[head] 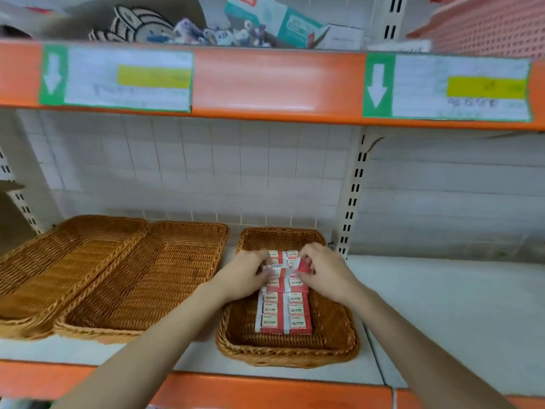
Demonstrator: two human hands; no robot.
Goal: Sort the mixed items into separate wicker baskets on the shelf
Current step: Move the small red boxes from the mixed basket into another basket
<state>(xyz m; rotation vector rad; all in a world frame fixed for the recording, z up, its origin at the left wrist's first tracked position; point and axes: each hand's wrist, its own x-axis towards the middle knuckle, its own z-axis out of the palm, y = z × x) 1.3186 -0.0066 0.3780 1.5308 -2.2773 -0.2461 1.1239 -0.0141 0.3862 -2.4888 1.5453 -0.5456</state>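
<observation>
- Left hand [246, 271] and right hand [323, 273] both pinch small red boxes [284, 314].
- Boxes lie stacked in the right wicker basket [287, 354] on the shelf [442, 314].

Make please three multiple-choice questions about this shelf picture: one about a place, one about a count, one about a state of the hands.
1. Where do the red-and-white packs lie?
A. in the right wicker basket
B. in the left wicker basket
C. on the upper shelf

2. How many wicker baskets stand on the lower shelf?
A. one
B. three
C. five

3. What are the hands doing?
A. both hang idle beside the shelf
B. both lift a basket
C. the left hand and right hand both handle packs in the basket

Answers:
1 A: the packs lie in rows in the right basket.
2 B: the left, the middle wicker basket and the right one are seen.
3 C: both hands' fingers curl on the packs at the far end of the rows.
</observation>
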